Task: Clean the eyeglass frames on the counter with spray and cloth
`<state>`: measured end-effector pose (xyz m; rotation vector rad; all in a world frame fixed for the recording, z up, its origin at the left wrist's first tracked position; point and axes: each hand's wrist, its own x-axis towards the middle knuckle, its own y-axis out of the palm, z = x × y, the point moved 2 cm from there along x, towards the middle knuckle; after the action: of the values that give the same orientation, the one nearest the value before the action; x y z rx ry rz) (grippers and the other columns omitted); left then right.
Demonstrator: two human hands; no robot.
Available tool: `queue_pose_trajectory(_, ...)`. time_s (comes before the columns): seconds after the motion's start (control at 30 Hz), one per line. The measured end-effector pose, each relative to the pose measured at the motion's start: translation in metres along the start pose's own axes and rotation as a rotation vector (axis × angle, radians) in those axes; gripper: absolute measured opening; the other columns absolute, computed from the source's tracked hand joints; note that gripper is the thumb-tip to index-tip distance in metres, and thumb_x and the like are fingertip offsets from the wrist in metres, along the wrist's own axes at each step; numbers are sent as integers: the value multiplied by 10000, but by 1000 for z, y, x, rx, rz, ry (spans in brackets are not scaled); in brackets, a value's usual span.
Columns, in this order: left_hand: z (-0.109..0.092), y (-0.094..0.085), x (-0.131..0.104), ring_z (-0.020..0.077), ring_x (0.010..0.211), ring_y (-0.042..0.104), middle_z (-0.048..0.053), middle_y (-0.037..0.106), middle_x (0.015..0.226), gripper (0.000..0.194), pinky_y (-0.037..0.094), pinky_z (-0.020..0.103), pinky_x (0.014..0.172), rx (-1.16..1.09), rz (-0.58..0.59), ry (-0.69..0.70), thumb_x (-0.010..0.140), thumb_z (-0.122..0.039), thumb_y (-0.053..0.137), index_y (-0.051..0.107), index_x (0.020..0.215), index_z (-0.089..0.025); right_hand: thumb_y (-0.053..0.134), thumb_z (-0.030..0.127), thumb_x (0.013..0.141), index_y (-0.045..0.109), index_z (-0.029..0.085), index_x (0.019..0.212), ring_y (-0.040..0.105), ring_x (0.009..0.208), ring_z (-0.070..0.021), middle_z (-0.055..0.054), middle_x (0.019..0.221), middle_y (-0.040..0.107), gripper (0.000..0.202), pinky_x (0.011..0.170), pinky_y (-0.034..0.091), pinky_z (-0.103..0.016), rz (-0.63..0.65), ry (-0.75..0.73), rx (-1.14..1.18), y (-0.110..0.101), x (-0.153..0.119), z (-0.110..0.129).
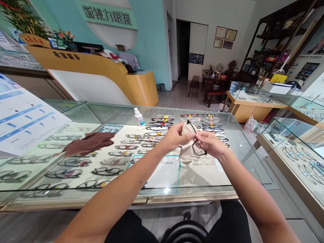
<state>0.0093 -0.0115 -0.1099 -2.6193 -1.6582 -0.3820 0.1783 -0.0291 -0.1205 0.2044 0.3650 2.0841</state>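
Note:
Above the glass display case, my left hand point(176, 136) is closed on a beige cleaning cloth point(188, 153) that hangs down with a zigzag edge. Part of the cloth wraps around a pair of black-framed eyeglasses point(199, 148). My right hand point(211, 143) pinches the frame of the eyeglasses, close to the left fingertips. One lens shows below the fingers, and a temple arm sticks up above them; the cloth and fingers hide the rest. On the glass top, a white spray bottle point(139, 117) stands beyond my left hand. A brown cloth point(88, 143) lies crumpled to the left.
Several rows of eyeglasses point(107, 171) lie inside the glass display case point(210, 192). A printed white card point(27, 114) stands at the left edge. More display cases point(298, 152) are to the right, and a yellow counter point(141, 87) stands behind.

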Motion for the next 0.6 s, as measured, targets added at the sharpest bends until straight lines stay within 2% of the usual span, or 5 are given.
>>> queue_pose_trajectory(0.2, 3, 8, -5, 109, 554, 522, -8, 631, 635, 622, 412, 229, 527, 43, -108, 27, 599, -672, 935, 609, 756, -166, 968, 566, 660, 728, 171, 761, 460, 563, -64, 34, 680, 599, 473, 542, 374, -216, 42, 11, 17, 3, 0, -4)
queue_pose_trajectory(0.33, 1, 12, -8, 103, 519, 468, -26, 569, 583, 628, 389, 241, 501, 38, -183, 109, 640, -729, 888, 586, 694, -182, 980, 553, 644, 730, 176, 744, 481, 570, -72, 37, 673, 607, 463, 550, 398, -220, 47, 15, 28, 7, -2, -4)
queue_pose_trajectory(0.43, 0, 13, -11, 96, 494, 416, -33, 503, 533, 647, 345, 251, 484, 80, -245, 182, 726, -775, 808, 544, 623, -194, 984, 541, 642, 743, 179, 750, 504, 596, -71, 35, 699, 617, 449, 577, 425, -212, 55, 23, 25, 10, -2, -5)
queue_pose_trajectory(0.53, 2, 11, -10, 99, 482, 405, -24, 491, 510, 676, 340, 260, 483, 96, -261, 211, 798, -805, 725, 512, 580, -201, 973, 541, 651, 744, 183, 758, 506, 610, -77, 28, 721, 627, 438, 581, 438, -213, 42, 29, 28, 11, 0, -7)
queue_pose_trajectory(0.6, 6, 9, -8, 107, 486, 441, -10, 529, 514, 672, 366, 257, 490, 63, -240, 173, 803, -810, 715, 546, 592, -194, 967, 523, 643, 734, 183, 752, 497, 602, -79, 26, 709, 620, 427, 566, 431, -211, 22, 36, 37, 10, 1, -7)
